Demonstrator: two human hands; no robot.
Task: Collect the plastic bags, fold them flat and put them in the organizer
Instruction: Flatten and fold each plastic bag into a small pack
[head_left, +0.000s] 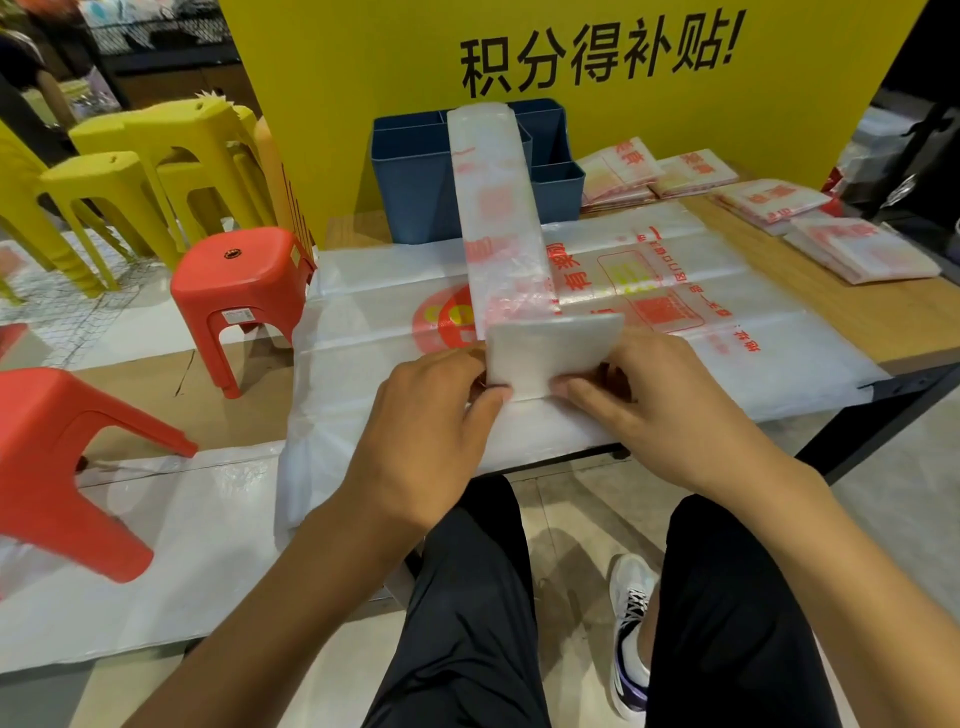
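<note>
Lighting was pretty even and bright, looked like indoor overhead light, no harsh beams. Shadows were soft: a faint one under the hands (426, 415) at the middle of the frame and a darker patch on the floor (566, 525) between the knees, bottom centre. The clear plastic sheet (727, 291) caught a mild sheen across the centre, and the white sheet on the floor (171, 545) at lower left glared a bit. Wide-angle bend was obvious: the table edge (914, 358) on the right curved, and the red stool (57, 457) at far left looked stretched and smeared. Overall slightly soft, with printed text on the bags fuzzy. The upper left corner was dim and murky.
</note>
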